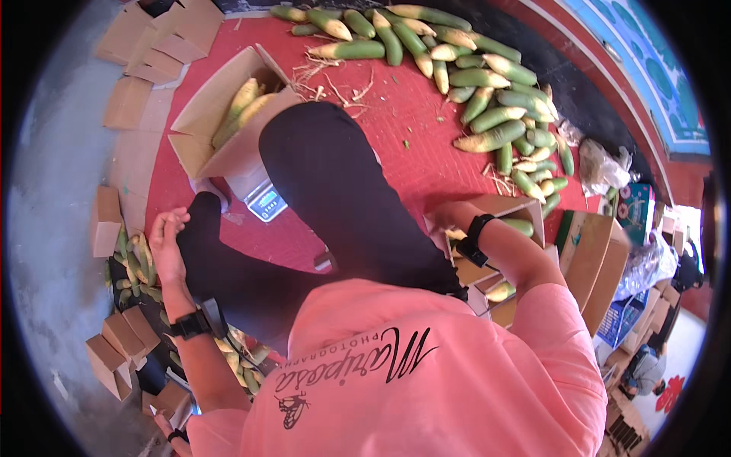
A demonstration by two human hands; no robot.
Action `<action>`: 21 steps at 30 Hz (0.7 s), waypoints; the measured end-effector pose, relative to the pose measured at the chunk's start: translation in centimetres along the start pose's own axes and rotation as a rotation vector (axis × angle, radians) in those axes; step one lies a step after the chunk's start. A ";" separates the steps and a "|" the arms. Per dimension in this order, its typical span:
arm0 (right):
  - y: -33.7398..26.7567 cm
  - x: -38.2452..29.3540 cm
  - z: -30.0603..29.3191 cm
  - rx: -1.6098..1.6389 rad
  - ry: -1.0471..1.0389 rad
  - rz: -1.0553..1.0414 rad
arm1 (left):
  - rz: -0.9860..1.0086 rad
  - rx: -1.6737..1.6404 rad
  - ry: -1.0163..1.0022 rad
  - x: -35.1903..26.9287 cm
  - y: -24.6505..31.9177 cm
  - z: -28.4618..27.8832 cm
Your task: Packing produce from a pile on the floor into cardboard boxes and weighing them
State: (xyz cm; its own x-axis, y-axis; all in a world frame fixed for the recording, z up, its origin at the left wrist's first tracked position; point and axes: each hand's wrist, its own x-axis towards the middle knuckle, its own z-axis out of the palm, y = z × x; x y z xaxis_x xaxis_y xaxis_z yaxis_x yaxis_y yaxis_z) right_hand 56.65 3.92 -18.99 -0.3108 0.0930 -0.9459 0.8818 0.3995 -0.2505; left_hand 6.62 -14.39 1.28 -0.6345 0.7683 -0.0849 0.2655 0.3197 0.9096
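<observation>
My left hand (pixel 167 240) is raised near my knee with bent fingers and nothing visible in it. My right hand (pixel 454 216) is at the near edge of an open cardboard box (pixel 497 204) that holds green and pale-yellow radishes; its fingers are blurred, and whether they grip the flap cannot be told. Ahead to the left, a larger open cardboard box (pixel 197 120) with several long radishes (pixel 244 98) inside rests on a digital scale (pixel 266 201), whose display is lit.
A large heap of green radishes (pixel 480 77) curves along the red mat (pixel 400 108). Root trimmings (pixel 342 94) lie nearby. Cardboard boxes (pixel 594 257) and plastic bags (pixel 602 165) stand at right; more boxes (pixel 131 51) and radishes are at left. Other people are at work at the lower edges.
</observation>
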 end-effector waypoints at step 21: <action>1.9 2.4 2.0 -0.436 -0.108 -0.458 | -0.014 -0.093 0.019 0.3 1.0 1.1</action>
State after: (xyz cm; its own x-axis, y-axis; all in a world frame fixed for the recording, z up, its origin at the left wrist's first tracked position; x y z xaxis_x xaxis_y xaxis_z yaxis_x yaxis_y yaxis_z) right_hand 58.26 3.02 -22.19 -0.5641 -0.2581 -0.7843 0.4363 0.7133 -0.5485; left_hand 7.47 -13.19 1.75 -0.6518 0.7530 -0.0903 0.1887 0.2764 0.9424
